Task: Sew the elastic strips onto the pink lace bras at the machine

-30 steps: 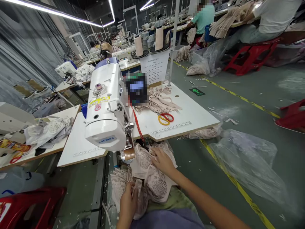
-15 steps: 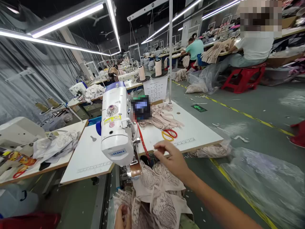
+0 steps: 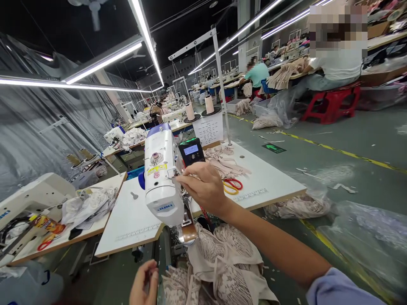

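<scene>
My right hand (image 3: 205, 186) is raised at the right side of the white sewing machine (image 3: 162, 182), thumb and fingertips pinched together beside its head. Whatever lies in the pinch is too small to make out. Low in view, my left hand (image 3: 144, 283) is loosely curved, thumb apart from the fingers, with nothing visible in it. Beige lace bras (image 3: 229, 271) hang in a heap below the machine's arm, to the right of my left hand. Behind my right wrist, scissors (image 3: 233, 185) with red and yellow handles rest on the white table (image 3: 270, 182).
Beige straps (image 3: 222, 159) lie beside a control panel (image 3: 191, 150) behind the machine. Two thread cones (image 3: 209, 105) stand further back. Another machine (image 3: 34, 207) and white fabric (image 3: 90, 207) are at left. Plastic bags (image 3: 365, 233) lie on the floor at right; co-workers sit beyond.
My right hand has moved up and left, from above the bras to the machine's side, closing to a pinch. My left hand has moved left, away from the lace. The view has shifted slightly.
</scene>
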Demonstrator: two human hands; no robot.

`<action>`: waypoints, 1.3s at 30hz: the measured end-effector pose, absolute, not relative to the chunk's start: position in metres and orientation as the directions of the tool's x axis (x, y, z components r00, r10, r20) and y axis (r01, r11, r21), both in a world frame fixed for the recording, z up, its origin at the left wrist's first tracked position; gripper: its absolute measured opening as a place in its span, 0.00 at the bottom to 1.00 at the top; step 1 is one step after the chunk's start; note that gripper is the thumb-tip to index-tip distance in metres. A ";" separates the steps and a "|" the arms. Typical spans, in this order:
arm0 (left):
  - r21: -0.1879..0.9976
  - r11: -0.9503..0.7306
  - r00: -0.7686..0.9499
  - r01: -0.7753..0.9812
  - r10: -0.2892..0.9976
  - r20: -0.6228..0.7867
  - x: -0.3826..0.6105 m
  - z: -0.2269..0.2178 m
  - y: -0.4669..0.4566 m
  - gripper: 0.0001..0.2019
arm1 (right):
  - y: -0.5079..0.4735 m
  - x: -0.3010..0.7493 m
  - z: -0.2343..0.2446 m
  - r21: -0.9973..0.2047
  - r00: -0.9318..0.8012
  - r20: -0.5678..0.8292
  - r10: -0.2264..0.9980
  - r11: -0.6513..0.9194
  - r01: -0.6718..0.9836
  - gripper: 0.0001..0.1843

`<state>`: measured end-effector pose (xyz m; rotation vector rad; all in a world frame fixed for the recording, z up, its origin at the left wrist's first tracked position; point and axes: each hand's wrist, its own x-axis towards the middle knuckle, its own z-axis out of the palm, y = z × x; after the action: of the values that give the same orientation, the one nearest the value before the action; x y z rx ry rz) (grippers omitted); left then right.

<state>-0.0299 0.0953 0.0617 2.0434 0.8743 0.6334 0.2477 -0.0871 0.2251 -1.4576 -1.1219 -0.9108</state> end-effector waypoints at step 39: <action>-0.081 -0.983 0.973 -0.166 -0.176 0.146 0.145 0.354 0.033 0.10 | -0.094 0.254 0.243 -0.736 0.485 0.677 0.554 0.509 0.446 0.13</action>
<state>0.1450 0.0326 0.3544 3.1881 -0.2769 0.2452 0.2541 -0.0936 0.2432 -1.0982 -1.1245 0.0846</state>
